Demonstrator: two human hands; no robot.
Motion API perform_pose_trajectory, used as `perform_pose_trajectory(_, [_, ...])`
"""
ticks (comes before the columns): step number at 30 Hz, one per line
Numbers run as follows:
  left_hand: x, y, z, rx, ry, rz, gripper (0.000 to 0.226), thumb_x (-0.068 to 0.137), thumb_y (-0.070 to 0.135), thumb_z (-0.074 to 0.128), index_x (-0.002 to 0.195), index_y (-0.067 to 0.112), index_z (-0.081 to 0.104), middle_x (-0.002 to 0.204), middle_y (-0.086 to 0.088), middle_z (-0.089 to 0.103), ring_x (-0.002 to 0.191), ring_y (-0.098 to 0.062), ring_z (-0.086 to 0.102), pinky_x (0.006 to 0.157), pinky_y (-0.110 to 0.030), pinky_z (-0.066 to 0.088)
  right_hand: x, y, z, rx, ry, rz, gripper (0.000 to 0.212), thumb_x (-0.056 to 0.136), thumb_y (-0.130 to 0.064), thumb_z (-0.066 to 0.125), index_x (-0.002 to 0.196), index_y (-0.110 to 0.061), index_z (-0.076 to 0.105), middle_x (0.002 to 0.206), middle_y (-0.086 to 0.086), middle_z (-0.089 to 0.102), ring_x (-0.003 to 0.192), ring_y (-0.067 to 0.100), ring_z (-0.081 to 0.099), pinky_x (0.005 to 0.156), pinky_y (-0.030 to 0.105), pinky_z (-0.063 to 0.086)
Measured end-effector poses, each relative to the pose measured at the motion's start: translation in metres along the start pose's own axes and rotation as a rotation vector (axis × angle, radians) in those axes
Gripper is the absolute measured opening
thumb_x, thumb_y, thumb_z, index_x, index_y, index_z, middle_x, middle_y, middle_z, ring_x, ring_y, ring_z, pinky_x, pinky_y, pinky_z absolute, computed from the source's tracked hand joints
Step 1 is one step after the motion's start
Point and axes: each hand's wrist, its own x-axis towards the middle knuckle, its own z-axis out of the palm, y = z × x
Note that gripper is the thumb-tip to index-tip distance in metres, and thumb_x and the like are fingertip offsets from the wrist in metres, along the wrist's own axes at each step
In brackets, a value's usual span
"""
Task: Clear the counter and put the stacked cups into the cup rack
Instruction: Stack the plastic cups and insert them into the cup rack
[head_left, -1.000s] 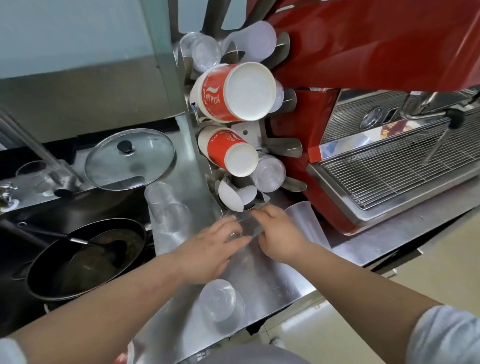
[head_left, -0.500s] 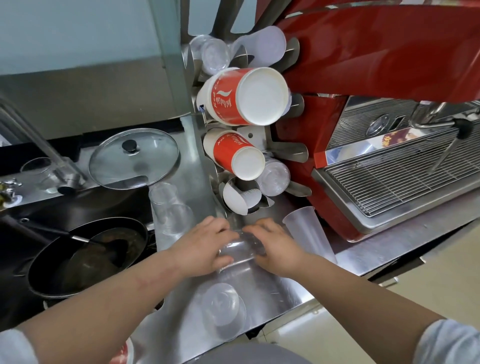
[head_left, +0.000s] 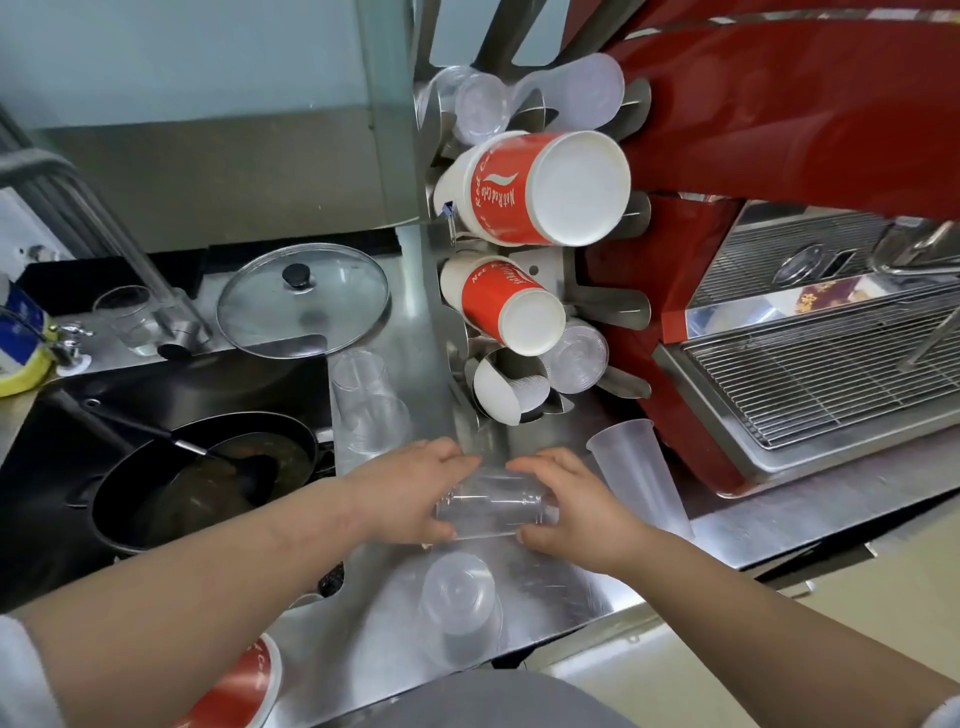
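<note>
At centre frame we see both hands closed around a clear cup stack (head_left: 492, 508) lying on its side just above the steel counter (head_left: 540, 587): the left hand (head_left: 410, 491) grips its left end with fingers curled over the top and thumb beneath, while the right hand (head_left: 574, 506) grips the right end in the same way. At 12 o'clock from the stack stands the cup rack (head_left: 631, 312), its metal holders carrying cups laid sideways: a big red cup (head_left: 530, 189) near the top, a small red cup (head_left: 501, 304) below it, a white cup (head_left: 501, 389) lowest on the left, and clear cups (head_left: 576, 356) tucked beside them. At 3 o'clock, just beside the right hand, we find a frosted cup (head_left: 641, 475) standing upright on the counter. At 6 o'clock an upturned cup (head_left: 460, 603) rests mouth down near the counter's front edge. At 10 o'clock another clear stack (head_left: 366, 402) stands near the sink's edge, and beyond it a glass lid (head_left: 304, 301) lies flat. At 9 o'clock a black pan (head_left: 202, 478) sits in the dark sink with a utensil lying in it. The red espresso machine (head_left: 779, 156) fills the frame from 1 to 3 o'clock, its drip grille (head_left: 831, 374) facing us.
</note>
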Motion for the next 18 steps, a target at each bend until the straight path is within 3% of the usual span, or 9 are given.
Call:
perform_pose_trajectory(7, [-0.019,-0.011,-0.011,-0.205,0.022,-0.045,0.087,0.073,0.041,0.075,0.146,0.029,0.029,0.138,0.007,0.041,0.126,-0.012,0.044,0.104,-0.029,0.039,-0.006,-0.032,-0.015,0.112,0.100,-0.124,0.069,0.073,-0.023,0.080,0.133,-0.032,0.050,0.130,-0.013,0.042,0.116,-0.002,0.046,0.100,0.016,0.040])
perform_pose_trajectory(12, [-0.030,-0.023,-0.028,-0.222,0.048,-0.042,0.086,0.074,0.035,0.077,0.146,0.027,0.030,0.142,0.009,0.041,0.128,-0.006,0.040,0.102,-0.015,0.031,0.000,-0.057,-0.019,0.087,0.143,-0.208,0.063,0.074,-0.025,0.078,0.132,-0.031,0.053,0.127,-0.019,0.044,0.112,0.003,0.050,0.097,0.016,0.042])
perform_pose_trajectory(14, [-0.034,-0.028,-0.039,-0.245,0.018,-0.049,0.079,0.073,0.032,0.078,0.141,0.032,0.038,0.136,0.012,0.046,0.123,-0.004,0.044,0.102,-0.019,0.035,0.005,-0.068,-0.016,0.082,0.184,-0.227,0.060,0.073,-0.029,0.076,0.129,-0.030,0.055,0.126,-0.017,0.047,0.112,0.000,0.050,0.097,0.017,0.043])
perform_pose_trajectory(16, [-0.040,-0.033,-0.047,-0.285,-0.019,-0.062,0.071,0.074,0.028,0.078,0.135,0.035,0.043,0.129,0.017,0.050,0.119,-0.001,0.047,0.100,-0.020,0.039,0.010,-0.080,-0.015,0.057,0.193,-0.252,0.056,0.073,-0.030,0.076,0.126,-0.029,0.058,0.124,-0.015,0.050,0.111,-0.004,0.049,0.095,0.012,0.041])
perform_pose_trajectory(18, [-0.044,-0.039,-0.051,-0.324,-0.035,-0.071,0.069,0.076,0.024,0.078,0.136,0.033,0.045,0.124,0.020,0.049,0.116,0.001,0.047,0.093,-0.008,0.037,0.016,-0.093,-0.015,0.016,0.173,-0.290,0.054,0.073,-0.027,0.078,0.124,-0.028,0.059,0.122,-0.013,0.051,0.105,-0.004,0.049,0.091,0.006,0.037])
